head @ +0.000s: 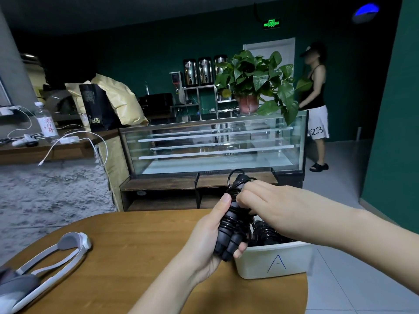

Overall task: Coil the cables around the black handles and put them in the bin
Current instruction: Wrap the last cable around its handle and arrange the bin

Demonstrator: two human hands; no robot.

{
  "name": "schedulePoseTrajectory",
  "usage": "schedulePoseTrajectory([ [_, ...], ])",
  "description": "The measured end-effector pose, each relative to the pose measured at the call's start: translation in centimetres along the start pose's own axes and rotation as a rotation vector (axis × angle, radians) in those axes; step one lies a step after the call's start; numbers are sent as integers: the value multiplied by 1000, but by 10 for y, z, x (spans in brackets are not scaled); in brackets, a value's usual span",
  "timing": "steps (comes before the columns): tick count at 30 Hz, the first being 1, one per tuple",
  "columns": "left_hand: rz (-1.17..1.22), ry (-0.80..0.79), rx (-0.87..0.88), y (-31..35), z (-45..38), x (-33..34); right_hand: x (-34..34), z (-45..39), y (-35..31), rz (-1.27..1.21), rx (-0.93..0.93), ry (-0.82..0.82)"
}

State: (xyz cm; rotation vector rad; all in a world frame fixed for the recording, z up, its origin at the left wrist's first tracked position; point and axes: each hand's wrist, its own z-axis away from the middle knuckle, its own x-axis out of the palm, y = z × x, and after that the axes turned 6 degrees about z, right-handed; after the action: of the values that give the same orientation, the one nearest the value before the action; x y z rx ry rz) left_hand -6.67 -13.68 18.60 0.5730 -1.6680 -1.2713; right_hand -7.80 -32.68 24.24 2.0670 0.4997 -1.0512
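My left hand (207, 241) grips a pair of black handles (231, 232) held upright, with black cable coiled round them. My right hand (267, 205) pinches the cable near the top of the handles, where a small loop (235, 174) sticks up. Just right of the handles stands a white bin (275, 260) marked with a blue "A". Inside it lies another black coiled bundle (265, 233), partly hidden by my right forearm.
A round wooden table (136, 245) carries the bin at its right edge and a white and grey headset (52, 259) at the left. Beyond stand a glass display counter (215, 143) with a potted plant, and a person (316, 105) at the far right.
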Motion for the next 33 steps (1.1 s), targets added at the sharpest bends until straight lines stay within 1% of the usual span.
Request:
schedulePoseTrajectory([
  [4, 52, 31, 18, 0, -2, -2, 7, 1, 0, -44, 131, -50],
  [8, 76, 31, 5, 3, -3, -1, 1, 0, -2, -97, 245, -50],
  [11, 109, 15, -31, 3, -4, -1, 3, 3, -1, -194, 278, -2],
  [13, 145, -10, -71, 2, -4, -2, 5, 4, -1, -315, 295, 71],
  [15, 187, -33, -107, 0, -4, -3, 6, 5, -1, -382, 310, 140],
  [19, 232, -57, -156, -4, -5, -5, 15, 7, -3, -356, 362, 185],
  [22, 214, -40, -109, -10, -8, -5, 20, 8, -6, -407, 407, 187],
  [26, 170, -5, -57, -16, -10, -5, 20, 10, -7, -488, 408, 197],
  [30, 186, 31, -6, -17, -12, -5, 25, 12, -4, -452, 427, 213],
  [33, 225, 40, -17, -17, -14, -3, 26, 11, -3, -422, 441, 240],
])
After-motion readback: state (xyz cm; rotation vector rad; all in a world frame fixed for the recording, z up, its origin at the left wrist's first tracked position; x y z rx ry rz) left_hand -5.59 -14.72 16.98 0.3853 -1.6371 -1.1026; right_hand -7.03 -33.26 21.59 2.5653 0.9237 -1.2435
